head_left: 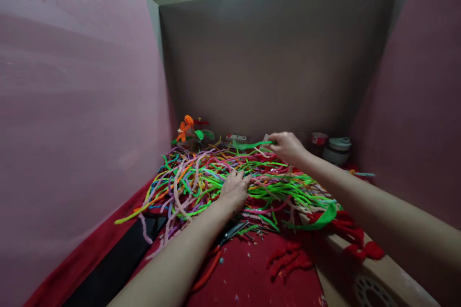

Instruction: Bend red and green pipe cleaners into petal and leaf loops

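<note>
A large tangled heap of pipe cleaners (201,172) in green, pink, orange, purple and other colours spreads over a red cloth. My left hand (236,189) lies on the middle of the heap, its fingers slightly apart among green and pink strands. Farther back and to the right, my right hand (287,146) pinches the stem end of a green pipe-cleaner leaf (247,145), which points left above the heap. Scissors (234,231) with red handles lie beside my left forearm, partly covered by it. Another green leaf (322,219) rests at the heap's right edge.
Orange pipe-cleaner flowers (185,127) stand at the back left. A lidded container (337,149) and a red-labelled tub (319,138) are at the back right. Red fuzzy pieces (290,260) lie in front. Pinkish walls (90,96) rise on both sides.
</note>
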